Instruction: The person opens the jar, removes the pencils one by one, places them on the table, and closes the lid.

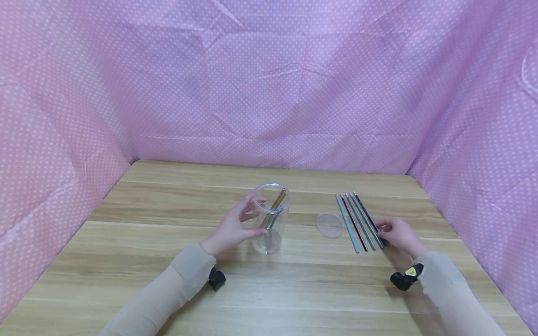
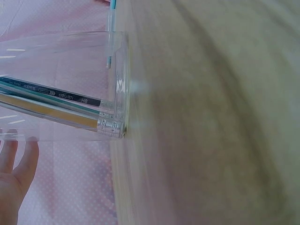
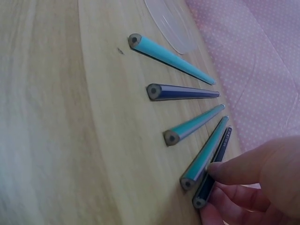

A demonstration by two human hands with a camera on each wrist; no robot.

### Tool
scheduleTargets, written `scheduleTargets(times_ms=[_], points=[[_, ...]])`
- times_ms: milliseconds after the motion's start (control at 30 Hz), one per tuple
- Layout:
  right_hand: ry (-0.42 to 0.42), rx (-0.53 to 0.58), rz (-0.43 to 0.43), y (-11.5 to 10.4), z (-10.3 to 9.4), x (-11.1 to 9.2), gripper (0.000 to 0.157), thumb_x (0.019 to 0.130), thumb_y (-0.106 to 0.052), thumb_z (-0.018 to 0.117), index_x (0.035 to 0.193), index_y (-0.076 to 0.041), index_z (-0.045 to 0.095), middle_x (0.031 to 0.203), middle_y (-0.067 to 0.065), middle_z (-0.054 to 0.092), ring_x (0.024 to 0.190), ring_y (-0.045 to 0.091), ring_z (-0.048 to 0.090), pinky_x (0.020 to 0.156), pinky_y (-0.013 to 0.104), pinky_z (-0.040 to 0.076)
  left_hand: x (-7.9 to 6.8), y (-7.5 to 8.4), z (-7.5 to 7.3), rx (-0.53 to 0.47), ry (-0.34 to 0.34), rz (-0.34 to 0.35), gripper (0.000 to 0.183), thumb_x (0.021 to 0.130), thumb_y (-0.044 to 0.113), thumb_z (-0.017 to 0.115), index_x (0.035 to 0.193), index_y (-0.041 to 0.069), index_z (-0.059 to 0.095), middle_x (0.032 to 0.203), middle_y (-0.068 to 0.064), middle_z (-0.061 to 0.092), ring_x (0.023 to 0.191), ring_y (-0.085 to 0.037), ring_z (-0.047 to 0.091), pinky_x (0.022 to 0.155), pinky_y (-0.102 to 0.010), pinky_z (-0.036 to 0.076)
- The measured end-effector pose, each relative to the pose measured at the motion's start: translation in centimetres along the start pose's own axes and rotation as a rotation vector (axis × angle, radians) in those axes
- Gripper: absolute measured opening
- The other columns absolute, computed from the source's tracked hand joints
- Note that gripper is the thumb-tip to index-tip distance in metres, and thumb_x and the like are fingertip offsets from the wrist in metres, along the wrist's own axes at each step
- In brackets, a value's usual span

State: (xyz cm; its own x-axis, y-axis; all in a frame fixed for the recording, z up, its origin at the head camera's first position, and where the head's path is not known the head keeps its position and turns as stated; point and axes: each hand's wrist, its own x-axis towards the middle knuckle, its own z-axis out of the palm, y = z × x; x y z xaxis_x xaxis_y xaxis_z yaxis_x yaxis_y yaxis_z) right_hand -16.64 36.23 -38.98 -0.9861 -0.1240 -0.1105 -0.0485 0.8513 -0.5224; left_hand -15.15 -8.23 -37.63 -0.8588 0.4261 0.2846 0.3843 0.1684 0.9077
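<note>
A clear cylindrical jar [image 1: 284, 228] stands upright on the table, its mouth uncovered. My left hand [image 1: 231, 229] grips its side, thumb in front and fingers around the back. Inside, a few pencils [image 2: 51, 92] lean together, gold, dark and green, with their eraser ends down at the jar's bottom. To the right, several pencils lie side by side, among them a light blue pencil [image 3: 171, 58] and a dark blue pencil [image 3: 187, 92]. My right hand [image 1: 398, 233] pinches the rightmost one, a dark pencil [image 3: 203, 192], near its unsharpened lead end, between thumb and fingers.
A round clear lid [image 1: 329, 225] lies flat between the jar and the row of pencils. The wood-grain table [image 1: 269, 298] is enclosed at the back and sides by pink dotted cloth [image 1: 269, 93]. Each wrist carries a small black camera [image 1: 406, 278].
</note>
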Motion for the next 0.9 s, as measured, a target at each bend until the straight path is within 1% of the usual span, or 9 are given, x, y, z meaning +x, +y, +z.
scheduleTargets(times_ms=[200, 333, 433, 500, 567, 667, 700, 800, 900], points=[[0.003, -0.006, 0.000, -0.1, -0.1, -0.1, 0.028, 0.084, -0.004, 0.062, 0.105, 0.014, 0.060, 0.087, 0.024, 0.066, 0.073, 0.021, 0.062, 0.059, 0.027, 0.053, 0.0, -0.1, 0.0, 0.001, 0.001, 0.020, 0.102, 0.072, 0.003, 0.080, 0.150, 0.034, 0.021, 0.141, -0.018, 0.044, 0.123, -0.034, 0.052, 0.103, -0.044, 0.047], [0.015, -0.037, -0.026, 0.0, -0.3, -0.1, 0.028, 0.084, -0.005, 0.062, 0.105, 0.013, 0.061, 0.087, 0.023, 0.067, 0.077, 0.024, 0.063, 0.063, 0.030, 0.053, 0.0, -0.2, 0.1, 0.007, 0.002, 0.013, 0.103, 0.072, 0.004, 0.080, 0.150, 0.035, 0.020, 0.141, -0.016, 0.045, 0.123, -0.034, 0.052, 0.099, -0.040, 0.050], [0.036, -0.055, -0.054, -0.1, -0.7, -0.2, 0.028, 0.084, -0.006, 0.062, 0.105, 0.012, 0.062, 0.086, 0.021, 0.068, 0.076, 0.024, 0.063, 0.065, 0.031, 0.052, 0.0, -0.4, 0.1, 0.012, 0.003, 0.007, 0.103, 0.072, 0.004, 0.080, 0.150, 0.036, 0.020, 0.141, -0.016, 0.045, 0.123, -0.034, 0.052, 0.100, -0.039, 0.050], [0.042, -0.043, -0.062, -0.4, -1.1, -0.3, 0.029, 0.084, -0.006, 0.062, 0.106, 0.013, 0.061, 0.085, 0.020, 0.067, 0.073, 0.021, 0.062, 0.061, 0.029, 0.051, 0.0, -0.4, 0.1, 0.011, 0.004, 0.006, 0.103, 0.072, 0.005, 0.080, 0.150, 0.036, 0.020, 0.141, -0.015, 0.045, 0.123, -0.033, 0.052, 0.101, -0.040, 0.048], [0.045, -0.041, -0.066, -0.8, -1.5, -0.3, 0.031, 0.085, -0.007, 0.062, 0.108, 0.013, 0.060, 0.086, 0.021, 0.068, 0.072, 0.019, 0.062, 0.060, 0.029, 0.051, 0.0, -0.3, 0.1, 0.008, 0.005, 0.005, 0.103, 0.072, 0.005, 0.080, 0.150, 0.037, 0.020, 0.141, -0.016, 0.045, 0.124, -0.033, 0.052, 0.104, -0.041, 0.046], [0.051, -0.047, -0.067, -1.7, -1.8, -0.3, 0.031, 0.086, -0.008, 0.062, 0.110, 0.012, 0.060, 0.089, 0.022, 0.068, 0.074, 0.022, 0.063, 0.061, 0.029, 0.053, -0.1, -0.2, 0.0, 0.004, 0.003, -0.002, 0.103, 0.072, 0.006, 0.080, 0.149, 0.037, 0.020, 0.141, -0.016, 0.045, 0.124, -0.033, 0.052, 0.104, -0.043, 0.045], [0.059, -0.055, -0.073, -2.0, -1.8, -0.2, 0.031, 0.086, -0.009, 0.062, 0.109, 0.011, 0.061, 0.089, 0.022, 0.068, 0.076, 0.024, 0.064, 0.062, 0.031, 0.053, -0.1, -0.1, 0.0, 0.005, 0.001, -0.003, 0.103, 0.072, 0.006, 0.080, 0.149, 0.037, 0.020, 0.141, -0.016, 0.045, 0.124, -0.033, 0.052, 0.104, -0.043, 0.045], [0.083, -0.058, -0.111, -3.3, -1.6, 0.0, 0.028, 0.086, -0.008, 0.063, 0.107, 0.010, 0.062, 0.088, 0.020, 0.068, 0.080, 0.030, 0.065, 0.066, 0.035, 0.055, -0.1, -0.1, 0.0, 0.009, -0.001, -0.003, 0.103, 0.072, 0.006, 0.080, 0.150, 0.037, 0.019, 0.141, -0.017, 0.044, 0.123, -0.034, 0.052, 0.103, -0.043, 0.046], [0.102, -0.048, -0.159, -4.8, -1.1, 0.2, 0.027, 0.085, -0.007, 0.064, 0.105, 0.011, 0.062, 0.086, 0.019, 0.069, 0.079, 0.030, 0.065, 0.068, 0.037, 0.056, -0.1, -0.1, 0.1, 0.018, -0.001, -0.001, 0.104, 0.072, 0.005, 0.080, 0.150, 0.037, 0.019, 0.141, -0.016, 0.044, 0.123, -0.033, 0.052, 0.102, -0.042, 0.047]])
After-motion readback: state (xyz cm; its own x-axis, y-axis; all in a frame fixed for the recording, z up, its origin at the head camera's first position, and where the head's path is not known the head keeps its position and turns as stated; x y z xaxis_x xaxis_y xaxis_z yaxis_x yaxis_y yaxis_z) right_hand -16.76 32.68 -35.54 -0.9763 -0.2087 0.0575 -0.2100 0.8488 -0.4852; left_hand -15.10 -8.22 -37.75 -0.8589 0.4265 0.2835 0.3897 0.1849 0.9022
